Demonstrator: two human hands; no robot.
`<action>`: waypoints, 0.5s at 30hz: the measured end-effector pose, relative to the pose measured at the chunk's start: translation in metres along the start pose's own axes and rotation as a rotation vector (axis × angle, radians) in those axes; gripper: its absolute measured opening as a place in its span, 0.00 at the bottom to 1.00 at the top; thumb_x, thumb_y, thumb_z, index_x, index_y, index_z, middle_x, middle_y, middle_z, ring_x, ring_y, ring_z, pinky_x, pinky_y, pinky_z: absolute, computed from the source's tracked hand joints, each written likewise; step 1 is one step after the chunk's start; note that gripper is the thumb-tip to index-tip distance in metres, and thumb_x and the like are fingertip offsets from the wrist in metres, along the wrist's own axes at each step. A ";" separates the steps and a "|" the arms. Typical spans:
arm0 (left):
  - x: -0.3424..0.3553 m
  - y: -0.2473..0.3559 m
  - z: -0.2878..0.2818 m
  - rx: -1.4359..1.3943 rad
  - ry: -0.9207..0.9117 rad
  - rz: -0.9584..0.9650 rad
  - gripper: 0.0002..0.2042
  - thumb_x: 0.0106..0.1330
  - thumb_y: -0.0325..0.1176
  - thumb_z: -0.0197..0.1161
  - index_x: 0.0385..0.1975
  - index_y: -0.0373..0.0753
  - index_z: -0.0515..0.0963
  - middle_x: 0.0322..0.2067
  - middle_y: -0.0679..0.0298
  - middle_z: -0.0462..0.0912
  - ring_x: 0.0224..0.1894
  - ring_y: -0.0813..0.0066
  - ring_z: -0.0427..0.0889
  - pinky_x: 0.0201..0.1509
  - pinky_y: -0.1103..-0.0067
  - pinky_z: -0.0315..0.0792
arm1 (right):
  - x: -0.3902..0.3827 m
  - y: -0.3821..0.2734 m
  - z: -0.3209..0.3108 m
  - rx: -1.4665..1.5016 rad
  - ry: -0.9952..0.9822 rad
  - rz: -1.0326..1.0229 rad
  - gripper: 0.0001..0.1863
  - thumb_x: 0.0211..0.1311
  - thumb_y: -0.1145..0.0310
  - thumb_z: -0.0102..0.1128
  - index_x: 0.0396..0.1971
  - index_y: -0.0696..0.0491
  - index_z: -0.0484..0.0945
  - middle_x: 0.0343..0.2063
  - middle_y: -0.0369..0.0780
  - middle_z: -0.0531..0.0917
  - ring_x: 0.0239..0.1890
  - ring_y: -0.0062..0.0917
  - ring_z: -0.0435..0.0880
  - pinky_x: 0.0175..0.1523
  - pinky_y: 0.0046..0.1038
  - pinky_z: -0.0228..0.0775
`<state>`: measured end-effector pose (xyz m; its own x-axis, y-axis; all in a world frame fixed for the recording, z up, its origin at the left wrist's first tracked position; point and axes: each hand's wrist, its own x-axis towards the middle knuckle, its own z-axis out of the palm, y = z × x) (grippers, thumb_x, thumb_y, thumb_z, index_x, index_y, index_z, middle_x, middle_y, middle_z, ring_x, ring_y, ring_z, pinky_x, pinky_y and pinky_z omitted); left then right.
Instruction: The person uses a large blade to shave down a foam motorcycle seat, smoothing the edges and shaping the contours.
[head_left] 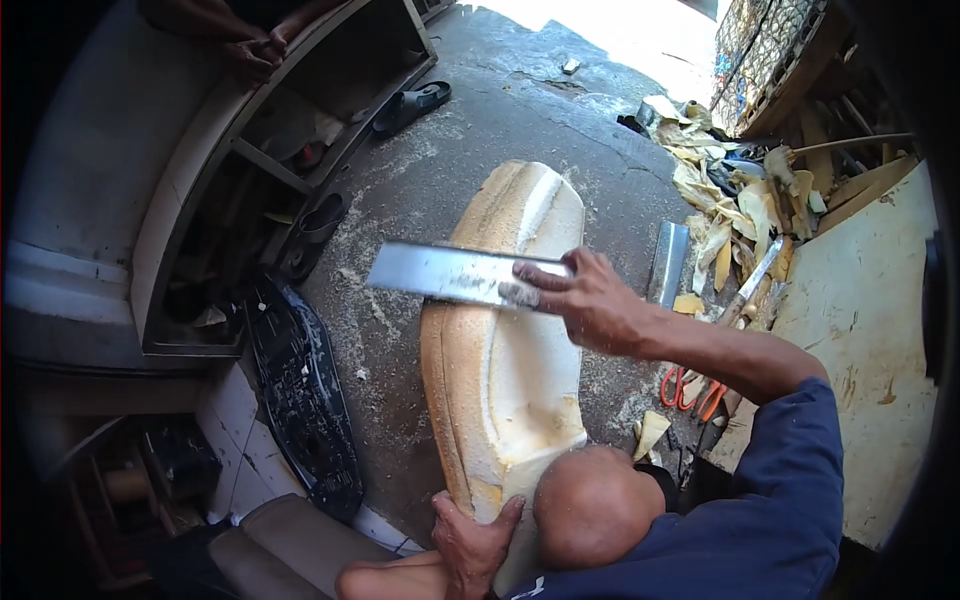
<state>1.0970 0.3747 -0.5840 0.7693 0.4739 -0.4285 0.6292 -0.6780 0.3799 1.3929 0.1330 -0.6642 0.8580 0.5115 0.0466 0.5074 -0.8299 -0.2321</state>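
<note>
A motorcycle seat foam, tan and cream with a scooped middle, lies lengthwise in front of me. My right hand holds a broad, flat metal blade at its right end, fingers over the top face. The blade lies crosswise over the foam's upper part, its left end sticking out past the foam's edge. My left hand grips the near end of the foam, thumb on the pale side and fingers around the left edge. A rounded patch of bare skin hides part of the foam's near right end.
A black seat base lies at the left, below a low cabinet and dark sandals. At the right are another metal piece, a knife, red-handled tools and foam scraps. Another person's hands rest at upper left.
</note>
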 end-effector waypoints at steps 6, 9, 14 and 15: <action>0.004 -0.009 0.007 0.035 0.040 0.052 0.43 0.47 0.60 0.81 0.47 0.31 0.66 0.34 0.39 0.83 0.40 0.31 0.83 0.44 0.51 0.76 | -0.024 -0.028 0.005 0.010 0.065 -0.084 0.33 0.59 0.78 0.56 0.63 0.33 0.80 0.64 0.37 0.82 0.52 0.38 0.73 0.52 0.40 0.71; 0.003 -0.007 0.002 -0.102 0.013 0.071 0.46 0.45 0.62 0.81 0.48 0.30 0.66 0.34 0.38 0.83 0.40 0.31 0.83 0.45 0.51 0.77 | -0.008 0.027 -0.013 -0.025 -0.079 0.033 0.33 0.59 0.77 0.56 0.64 0.35 0.79 0.66 0.37 0.79 0.52 0.40 0.74 0.51 0.40 0.71; 0.005 -0.008 0.011 -0.013 0.038 0.087 0.45 0.48 0.62 0.80 0.48 0.29 0.66 0.34 0.37 0.83 0.40 0.32 0.84 0.43 0.51 0.76 | -0.025 -0.026 -0.002 0.028 -0.025 -0.107 0.31 0.62 0.74 0.56 0.66 0.36 0.78 0.69 0.38 0.76 0.52 0.40 0.75 0.50 0.40 0.72; 0.008 -0.010 0.012 -0.009 0.027 0.093 0.45 0.48 0.62 0.80 0.48 0.29 0.66 0.34 0.37 0.83 0.40 0.32 0.84 0.43 0.51 0.76 | -0.023 -0.014 -0.005 0.020 -0.024 -0.111 0.30 0.63 0.74 0.56 0.66 0.37 0.77 0.70 0.38 0.75 0.51 0.40 0.75 0.50 0.39 0.73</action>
<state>1.0961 0.3788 -0.6007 0.8269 0.4246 -0.3688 0.5561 -0.7149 0.4239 1.3668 0.1319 -0.6571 0.7941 0.6058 0.0501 0.5976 -0.7630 -0.2463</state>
